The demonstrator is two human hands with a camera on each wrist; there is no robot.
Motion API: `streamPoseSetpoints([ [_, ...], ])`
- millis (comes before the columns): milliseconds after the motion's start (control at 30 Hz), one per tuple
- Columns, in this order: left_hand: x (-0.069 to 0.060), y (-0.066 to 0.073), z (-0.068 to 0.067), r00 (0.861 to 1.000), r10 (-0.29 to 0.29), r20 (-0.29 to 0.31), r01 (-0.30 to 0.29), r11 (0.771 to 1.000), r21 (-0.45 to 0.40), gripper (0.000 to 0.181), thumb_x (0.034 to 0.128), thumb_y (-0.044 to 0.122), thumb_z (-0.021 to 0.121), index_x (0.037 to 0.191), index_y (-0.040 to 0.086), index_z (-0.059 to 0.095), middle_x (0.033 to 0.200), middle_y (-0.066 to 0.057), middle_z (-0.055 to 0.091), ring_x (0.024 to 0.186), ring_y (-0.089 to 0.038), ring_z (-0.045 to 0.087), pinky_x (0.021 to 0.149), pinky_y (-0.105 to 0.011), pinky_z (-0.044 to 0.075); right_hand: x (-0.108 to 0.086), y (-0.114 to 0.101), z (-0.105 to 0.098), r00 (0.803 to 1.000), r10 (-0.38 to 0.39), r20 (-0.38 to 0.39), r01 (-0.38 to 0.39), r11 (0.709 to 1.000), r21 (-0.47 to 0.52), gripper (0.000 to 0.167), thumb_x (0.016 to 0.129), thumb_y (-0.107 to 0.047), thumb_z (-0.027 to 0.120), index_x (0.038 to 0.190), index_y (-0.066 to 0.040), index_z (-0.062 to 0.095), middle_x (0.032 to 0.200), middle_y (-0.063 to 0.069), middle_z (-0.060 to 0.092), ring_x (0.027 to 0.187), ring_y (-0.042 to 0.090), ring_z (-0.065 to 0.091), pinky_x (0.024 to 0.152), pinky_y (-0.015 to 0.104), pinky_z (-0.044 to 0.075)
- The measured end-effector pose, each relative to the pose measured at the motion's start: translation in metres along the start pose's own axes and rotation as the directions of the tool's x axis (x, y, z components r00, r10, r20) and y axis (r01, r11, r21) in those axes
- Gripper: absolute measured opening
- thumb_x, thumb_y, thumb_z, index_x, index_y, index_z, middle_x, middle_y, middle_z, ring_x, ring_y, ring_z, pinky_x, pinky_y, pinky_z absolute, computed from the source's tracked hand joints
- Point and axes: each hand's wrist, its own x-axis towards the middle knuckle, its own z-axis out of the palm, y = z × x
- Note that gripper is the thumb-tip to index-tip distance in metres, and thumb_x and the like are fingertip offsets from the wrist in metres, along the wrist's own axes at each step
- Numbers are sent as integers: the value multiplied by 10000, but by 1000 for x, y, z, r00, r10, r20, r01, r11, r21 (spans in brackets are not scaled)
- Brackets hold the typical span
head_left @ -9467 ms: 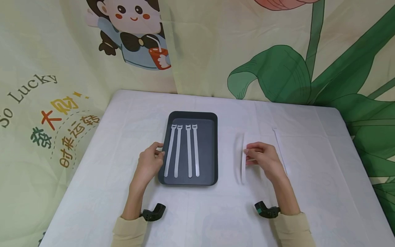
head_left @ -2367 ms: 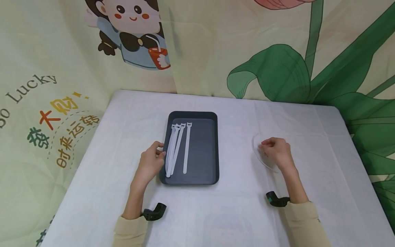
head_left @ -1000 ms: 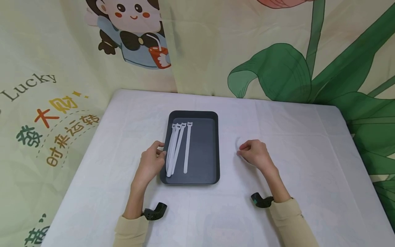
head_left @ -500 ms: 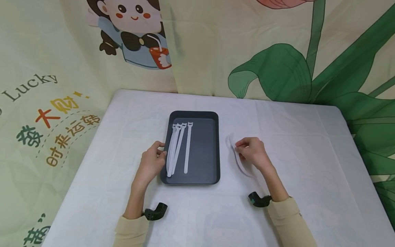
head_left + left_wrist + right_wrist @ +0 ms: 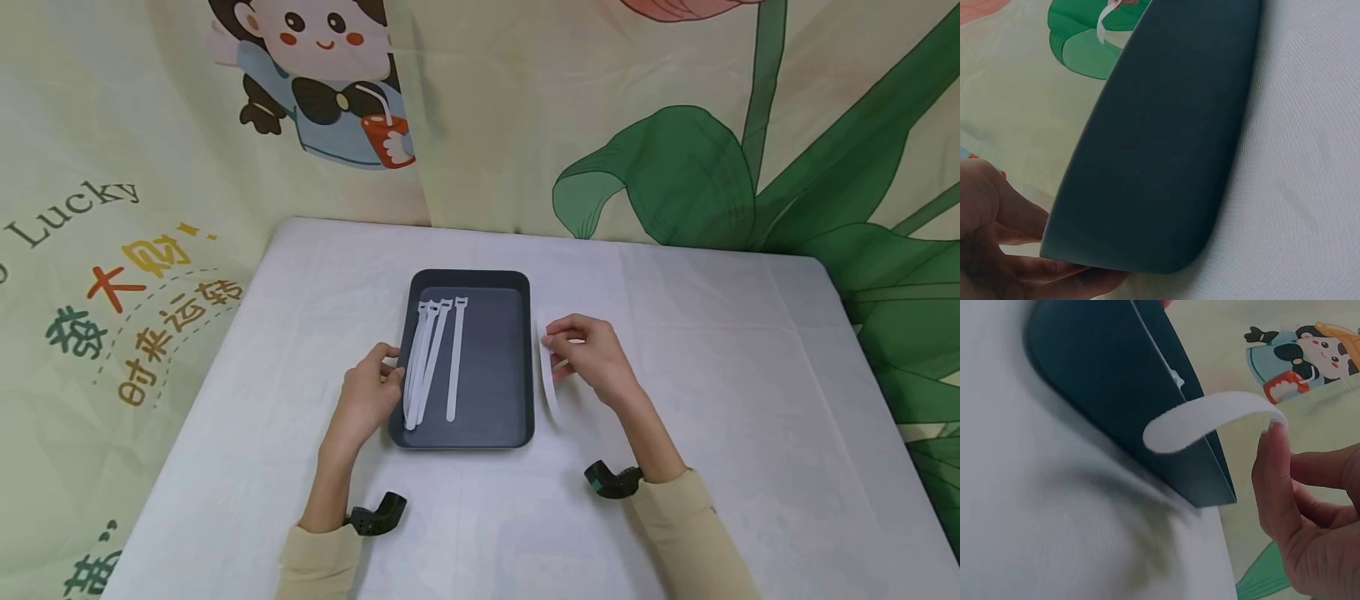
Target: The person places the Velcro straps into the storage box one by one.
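Observation:
A dark grey rectangular tray [image 5: 495, 367] lies on the table. My left hand [image 5: 367, 392] grips its left edge; in the left wrist view the fingers [image 5: 1054, 269] bend round a corner of the tray wall [image 5: 1154, 137]. Several white hook-and-loop cable ties [image 5: 431, 358] lie bunched at the tray's left side, and one more [image 5: 456, 358] lies apart to their right. Just beyond the tray's right edge, my right hand [image 5: 596, 358] pinches another white cable tie [image 5: 549, 383] between thumb and fingertips. Its rounded tail [image 5: 1175, 431] curves down in front of the tray wall in the right wrist view.
A white cloth covers the table [image 5: 750, 417]. Behind it hangs a printed backdrop [image 5: 487, 125] with leaves, lettering and a cartoon figure. Black wrist cameras sit at the left cuff [image 5: 378, 514] and the right cuff [image 5: 613, 481].
My right hand has brought its cable tie leftward to the tray's edge. Since the oldest frame, ties in the tray have bunched leftward, and one lying on the table has gone. My left hand stays put.

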Motion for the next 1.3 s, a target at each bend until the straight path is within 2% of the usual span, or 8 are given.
streamPoseSetpoints([
  [233, 0, 0, 0, 1000, 0, -2, 0, 1000, -1, 346, 1025, 75, 512, 1353, -23, 567, 1088, -278, 712, 928, -368, 697, 748, -468, 550, 11, -4, 22, 999, 5, 52, -9, 997, 71, 184, 966, -41, 676, 1126, 48, 658, 878, 117, 674, 650, 201, 661, 655, 470, 613],
  [467, 1, 1, -1, 1000, -7, 6, 7, 1000, -6, 350, 1029, 78, 510, 1362, -18, 561, 1097, -273, 707, 915, -351, 691, 738, -443, 546, 19, -10, 45, 994, 54, 92, -66, 989, 133, 174, 972, -17, 661, 1130, 49, 634, 901, 131, 691, 692, 202, 686, 650, 391, 620],
  [700, 2, 2, -1, 1000, -10, 1, 10, 1000, -3, 348, 1028, 83, 511, 1359, -13, 564, 1095, -273, 708, 909, -348, 693, 733, -441, 546, 32, -14, 66, 985, 78, 157, -101, 985, 142, 187, 969, 8, 647, 1143, 68, 611, 911, 154, 677, 696, 214, 709, 705, 463, 619],
  [833, 2, 1, 0, 1000, -23, 9, 23, 1000, -3, 353, 1033, 91, 507, 1368, -7, 560, 1106, -270, 705, 915, -345, 689, 731, -430, 546, 39, -15, 76, 978, 94, 188, -119, 985, 128, 218, 957, 28, 654, 1156, 100, 602, 892, 155, 667, 680, 211, 715, 724, 489, 612],
  [1000, 2, 0, 0, 1000, -24, 7, 24, 1000, -9, 350, 1031, 87, 507, 1364, -6, 562, 1103, -271, 705, 915, -346, 687, 735, -435, 542, 48, -13, 87, 974, 98, 206, -119, 989, 92, 270, 948, 37, 659, 1185, 145, 587, 882, 157, 667, 663, 219, 719, 679, 439, 620],
  [1167, 0, 0, 0, 1000, -25, 11, 25, 1000, -12, 352, 1031, 90, 508, 1367, -1, 562, 1099, -266, 705, 907, -339, 685, 733, -424, 538, 53, -8, 94, 985, 84, 148, -88, 996, 20, 215, 939, 54, 659, 1133, 132, 607, 864, 194, 683, 632, 237, 728, 610, 394, 615],
  [1300, 0, 0, 0, 1000, -24, 10, 24, 1000, -10, 354, 1033, 92, 505, 1370, -2, 558, 1101, -267, 703, 899, -337, 684, 726, -416, 538, 53, -7, 99, 994, 44, 101, -35, 995, -90, 174, 936, 46, 658, 1097, 105, 630, 862, 218, 728, 586, 235, 725, 568, 377, 605],
])
